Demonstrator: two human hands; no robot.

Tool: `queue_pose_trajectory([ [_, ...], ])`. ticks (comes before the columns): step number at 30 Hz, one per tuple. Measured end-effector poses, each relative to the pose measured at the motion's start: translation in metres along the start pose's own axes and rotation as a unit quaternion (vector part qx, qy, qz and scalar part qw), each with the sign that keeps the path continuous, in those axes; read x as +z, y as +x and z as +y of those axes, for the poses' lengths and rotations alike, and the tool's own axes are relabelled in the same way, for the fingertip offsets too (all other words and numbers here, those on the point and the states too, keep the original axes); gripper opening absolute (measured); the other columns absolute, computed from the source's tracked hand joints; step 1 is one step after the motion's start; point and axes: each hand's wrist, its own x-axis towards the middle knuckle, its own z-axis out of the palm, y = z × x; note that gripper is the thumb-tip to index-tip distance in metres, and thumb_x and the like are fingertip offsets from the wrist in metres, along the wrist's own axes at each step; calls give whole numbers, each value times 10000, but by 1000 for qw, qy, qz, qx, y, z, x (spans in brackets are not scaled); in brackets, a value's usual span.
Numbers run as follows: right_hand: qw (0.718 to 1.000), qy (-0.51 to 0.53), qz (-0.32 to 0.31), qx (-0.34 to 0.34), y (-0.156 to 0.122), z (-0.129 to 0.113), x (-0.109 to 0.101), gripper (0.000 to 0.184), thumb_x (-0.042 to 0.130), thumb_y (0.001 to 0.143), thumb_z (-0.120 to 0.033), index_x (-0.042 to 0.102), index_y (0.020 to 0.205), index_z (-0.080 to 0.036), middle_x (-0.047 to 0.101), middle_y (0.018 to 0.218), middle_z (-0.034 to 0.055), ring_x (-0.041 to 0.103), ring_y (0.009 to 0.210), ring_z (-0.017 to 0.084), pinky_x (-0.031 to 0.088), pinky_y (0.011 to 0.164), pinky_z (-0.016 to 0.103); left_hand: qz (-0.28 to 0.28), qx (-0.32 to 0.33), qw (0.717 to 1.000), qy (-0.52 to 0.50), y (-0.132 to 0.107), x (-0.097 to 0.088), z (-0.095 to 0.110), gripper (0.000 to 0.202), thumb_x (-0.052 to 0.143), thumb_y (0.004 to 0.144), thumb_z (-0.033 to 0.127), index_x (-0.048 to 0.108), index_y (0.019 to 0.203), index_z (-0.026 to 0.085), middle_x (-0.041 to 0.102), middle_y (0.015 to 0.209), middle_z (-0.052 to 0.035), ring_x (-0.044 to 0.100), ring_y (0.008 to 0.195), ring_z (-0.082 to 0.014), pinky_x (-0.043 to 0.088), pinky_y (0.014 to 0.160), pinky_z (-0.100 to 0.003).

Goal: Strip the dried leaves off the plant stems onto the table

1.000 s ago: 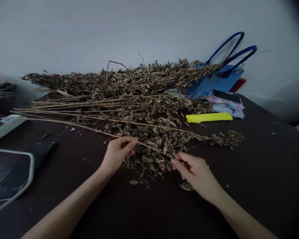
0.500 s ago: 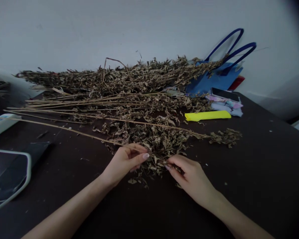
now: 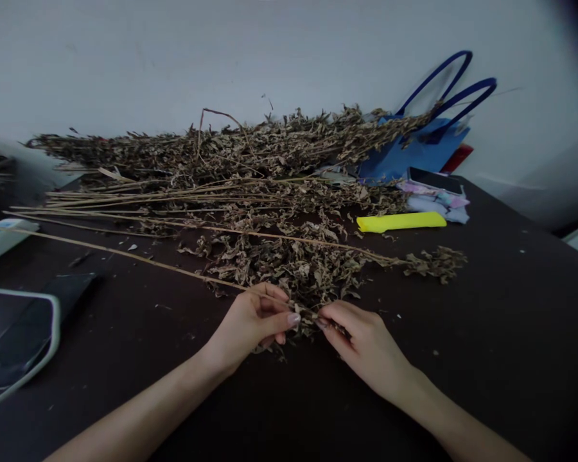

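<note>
A long dried plant stem (image 3: 139, 258) runs from the left edge into my left hand (image 3: 260, 317), whose thumb and fingers are closed around it near its leafy end. Just to the right, my right hand (image 3: 359, 330) pinches the leafy tip of the same stem. My two hands are a short gap apart, with crumpled leaves between them. Beyond and partly under them spreads a pile of loose dried leaves (image 3: 289, 260). Another stem (image 3: 270, 236) lies across this pile, ending in a leafy tuft (image 3: 436, 264) on the right.
A thick bundle of dried plants (image 3: 270, 144) lies along the wall, with bare stems (image 3: 125, 199) before it. At right are a blue bag (image 3: 399, 154), a phone (image 3: 434, 180) on a tissue pack, and a yellow strip-like object (image 3: 402, 222). A white-rimmed object (image 3: 55, 327) sits at left on the dark table (image 3: 505, 333).
My left hand has slid a little right along the stem, closer to my right hand. My right hand has shifted only slightly left and keeps its pinch.
</note>
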Motion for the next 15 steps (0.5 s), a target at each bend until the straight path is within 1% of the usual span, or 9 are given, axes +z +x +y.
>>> queue_pose_trajectory([
  [3, 1000, 2, -3, 3, 0, 1, 0, 151, 415, 879, -175, 555, 825, -189, 566, 751, 25, 542, 636, 127, 425, 604, 249, -4, 10, 999, 37, 0, -2, 0, 284, 726, 664, 307, 544, 811, 147, 578, 633, 17, 476, 440, -55, 312, 373, -161],
  [6, 1000, 7, -1, 3, 0, 1, -1, 151, 406, 881, -172, 551, 842, -191, 565, 765, 30, 538, 642, 129, 425, 614, 255, -2, 35, 997, 63, 1, -4, 0, 226, 689, 706, 307, 577, 809, 140, 562, 641, 14, 480, 462, -57, 346, 396, -166],
  [9, 1000, 10, -6, 4, 1, 0, -1, 158, 400, 883, -172, 553, 847, -188, 562, 768, 31, 535, 644, 129, 421, 612, 258, 0, 49, 998, 49, 1, -4, 0, 213, 679, 717, 295, 587, 829, 140, 547, 641, 17, 484, 476, -62, 350, 394, -165],
  [13, 1000, 10, -14, 5, 1, -2, -1, 160, 400, 882, -162, 552, 836, -180, 551, 756, 27, 531, 644, 127, 411, 604, 255, -14, 34, 999, 20, 1, -1, -2, 205, 682, 709, 285, 569, 800, 139, 549, 614, 20, 476, 455, -58, 333, 385, -160],
  [15, 1000, 8, -18, 5, 1, -2, -1, 164, 396, 882, -153, 555, 851, -180, 554, 769, 28, 533, 653, 127, 411, 612, 255, -16, 30, 999, 18, 1, -1, -2, 191, 678, 706, 261, 566, 801, 139, 562, 634, 14, 474, 458, -56, 336, 392, -162],
])
